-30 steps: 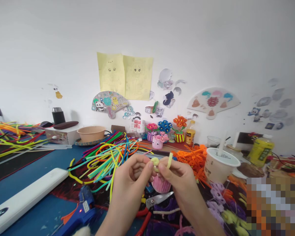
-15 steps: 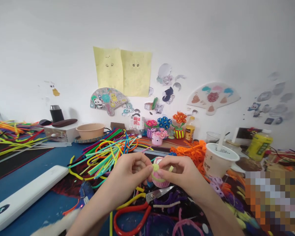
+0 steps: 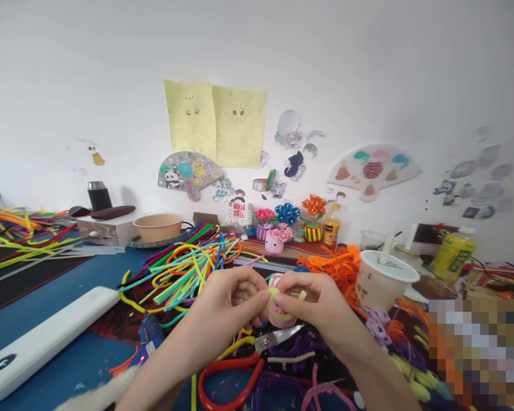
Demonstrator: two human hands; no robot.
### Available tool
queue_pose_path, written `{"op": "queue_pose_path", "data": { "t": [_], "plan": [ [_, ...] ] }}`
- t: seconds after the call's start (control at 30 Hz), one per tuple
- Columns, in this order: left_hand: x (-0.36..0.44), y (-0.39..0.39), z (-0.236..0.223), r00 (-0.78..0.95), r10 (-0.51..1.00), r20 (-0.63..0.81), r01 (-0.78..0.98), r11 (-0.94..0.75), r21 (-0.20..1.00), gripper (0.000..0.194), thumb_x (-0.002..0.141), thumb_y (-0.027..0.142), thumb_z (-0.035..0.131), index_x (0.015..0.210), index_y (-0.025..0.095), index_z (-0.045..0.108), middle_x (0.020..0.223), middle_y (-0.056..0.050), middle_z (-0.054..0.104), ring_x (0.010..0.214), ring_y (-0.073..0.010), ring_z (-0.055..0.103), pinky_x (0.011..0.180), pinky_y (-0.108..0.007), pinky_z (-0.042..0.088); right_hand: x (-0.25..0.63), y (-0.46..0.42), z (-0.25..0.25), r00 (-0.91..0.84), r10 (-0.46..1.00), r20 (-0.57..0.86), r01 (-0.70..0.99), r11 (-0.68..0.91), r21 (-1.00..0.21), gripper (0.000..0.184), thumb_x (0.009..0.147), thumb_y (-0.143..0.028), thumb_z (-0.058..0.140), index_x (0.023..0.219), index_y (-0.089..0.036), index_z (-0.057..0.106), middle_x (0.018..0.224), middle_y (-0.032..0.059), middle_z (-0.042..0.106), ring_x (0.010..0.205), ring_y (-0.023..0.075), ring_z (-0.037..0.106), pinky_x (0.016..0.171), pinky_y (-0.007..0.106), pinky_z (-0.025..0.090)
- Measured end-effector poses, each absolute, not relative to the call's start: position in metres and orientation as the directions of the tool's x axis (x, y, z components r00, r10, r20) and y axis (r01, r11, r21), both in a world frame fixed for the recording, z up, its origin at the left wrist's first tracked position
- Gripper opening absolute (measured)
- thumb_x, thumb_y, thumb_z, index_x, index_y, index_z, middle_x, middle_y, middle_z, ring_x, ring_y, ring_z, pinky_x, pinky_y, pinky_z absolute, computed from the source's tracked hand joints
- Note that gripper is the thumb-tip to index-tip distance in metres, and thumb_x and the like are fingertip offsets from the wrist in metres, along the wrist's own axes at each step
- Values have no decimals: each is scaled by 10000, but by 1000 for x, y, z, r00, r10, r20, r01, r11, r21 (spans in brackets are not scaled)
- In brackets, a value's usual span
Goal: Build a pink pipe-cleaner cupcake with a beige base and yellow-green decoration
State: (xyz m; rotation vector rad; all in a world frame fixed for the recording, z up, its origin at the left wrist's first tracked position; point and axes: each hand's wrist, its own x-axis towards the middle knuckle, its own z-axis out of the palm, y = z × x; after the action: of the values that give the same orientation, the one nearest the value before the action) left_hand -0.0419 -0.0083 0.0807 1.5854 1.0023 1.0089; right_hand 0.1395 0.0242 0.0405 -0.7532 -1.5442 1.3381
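Observation:
My left hand [image 3: 227,305] and my right hand [image 3: 314,302] meet over the middle of the table, both pinched on a pale yellow pipe cleaner [image 3: 274,295] that is coiled at its end. Its free tip [image 3: 302,294] sticks out between my right fingers. Just behind the coil stands a small pink pipe-cleaner pot [image 3: 278,311]. Red-handled scissors [image 3: 244,365] lie on the table below my hands.
A heap of coloured pipe cleaners [image 3: 188,265] lies left of my hands, orange ones [image 3: 336,268] to the right. A lidded paper cup [image 3: 381,279], a blue glue gun [image 3: 148,339], a white flat case [image 3: 38,342] and small pipe-cleaner flower pots [image 3: 286,225] stand around.
My hands have dropped from higher up to just in front of the pink pot. The yellow pipe cleaner's free end, upright a second ago, now lies low between my right fingers.

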Motion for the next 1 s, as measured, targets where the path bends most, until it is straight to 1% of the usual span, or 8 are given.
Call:
{"op": "queue_pose_path", "data": {
  "t": [0.17,0.3,0.5,0.6,0.67,0.77,0.9,1.0],
  "plan": [
    [-41,-10,81,298,945,134,142,-182,973,212,792,331,724,761,149,622,629,15,646,566,-102,566,553,-197,457,139,22,41,-373,898,232,-134,196,-971,260,718,-403,835,700,-160,743,644,7,637,580,113,546,517,216,439],
    [-39,-9,80,277,949,149,100,-183,978,238,805,362,703,759,143,620,613,2,652,549,-104,572,540,-198,461,135,20,40,-280,932,228,-215,170,-962,272,667,-387,874,657,-157,731,583,3,633,533,111,536,484,219,404],
    [-30,-7,68,157,956,250,-89,-238,967,300,767,391,773,737,131,627,607,-15,678,529,-95,597,485,-164,446,124,16,40,-272,910,312,-386,194,-902,203,761,-332,818,672,-173,729,635,11,699,615,136,627,620,251,496],
    [-24,-6,58,111,945,307,-219,-278,935,289,771,370,784,706,136,628,593,-9,683,508,-87,591,466,-154,446,121,16,39,-199,921,335,-407,233,-883,188,766,-317,819,686,-176,723,608,-8,678,582,116,603,587,230,491],
    [-21,-8,54,94,934,344,-251,-312,916,280,787,359,776,696,134,637,590,-6,680,504,-84,584,467,-154,450,120,15,38,-175,919,353,-418,255,-872,184,776,-310,813,690,-176,720,600,-12,666,577,116,598,580,233,497],
    [-18,-11,52,51,937,345,-227,-326,918,250,800,338,772,714,138,650,600,4,676,523,-85,592,495,-157,468,118,14,36,-145,916,375,-439,280,-853,164,783,-293,806,693,-181,727,596,-6,663,566,124,597,567,246,505],
    [-13,-14,52,-42,938,345,-161,-347,924,175,817,291,756,757,159,659,635,18,680,553,-89,610,513,-155,476,114,13,34,-75,920,385,-445,315,-838,155,779,-296,806,685,-196,735,580,-12,644,523,111,548,500,230,457],
    [-9,-15,52,-100,921,376,-119,-387,914,144,835,278,724,760,172,662,623,27,663,567,-97,619,510,-157,468,109,12,33,-19,909,417,-438,367,-821,154,775,-294,803,670,-200,739,605,-7,656,550,120,562,520,235,473]
  ]
}}
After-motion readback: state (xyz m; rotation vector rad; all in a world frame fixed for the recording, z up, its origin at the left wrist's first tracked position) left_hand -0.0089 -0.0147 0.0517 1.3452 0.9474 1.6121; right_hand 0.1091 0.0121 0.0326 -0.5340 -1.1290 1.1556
